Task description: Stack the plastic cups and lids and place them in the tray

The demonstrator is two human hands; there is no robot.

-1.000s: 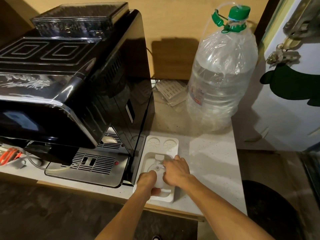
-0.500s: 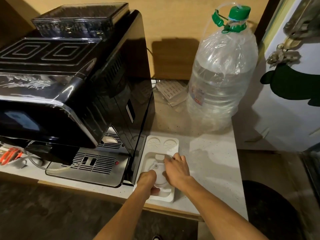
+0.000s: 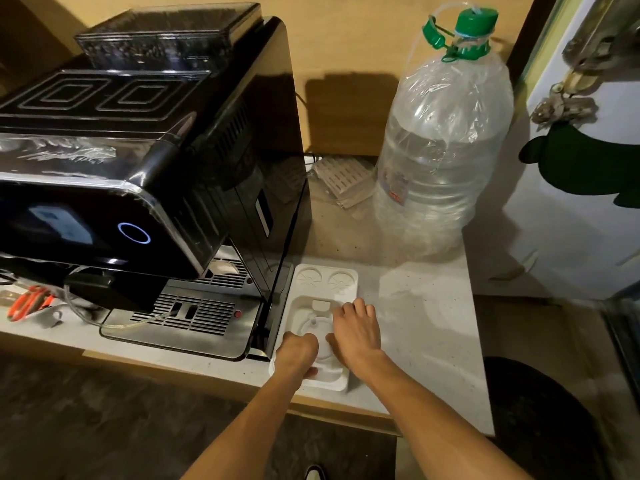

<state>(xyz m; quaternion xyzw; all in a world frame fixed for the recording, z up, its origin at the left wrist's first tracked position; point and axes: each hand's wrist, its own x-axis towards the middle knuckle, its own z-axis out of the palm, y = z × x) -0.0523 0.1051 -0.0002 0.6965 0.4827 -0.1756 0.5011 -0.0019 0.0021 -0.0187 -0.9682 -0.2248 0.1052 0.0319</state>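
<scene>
Lids (image 3: 320,336), round translucent plastic, sit in the moulded white tray (image 3: 349,289) on the speckled surface (image 3: 426,306), left hand (image 3: 297,353) curled at them, right hand (image 3: 356,332) spread flat alongside.

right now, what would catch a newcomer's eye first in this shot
The big black coffee machine fills the left half of the counter, a blue ring glowing on its front. At the right rear stands a large clear water bottle with a green cap. Near the counter's front edge, the left hand and right hand flank a round lid in a white tray.
</scene>
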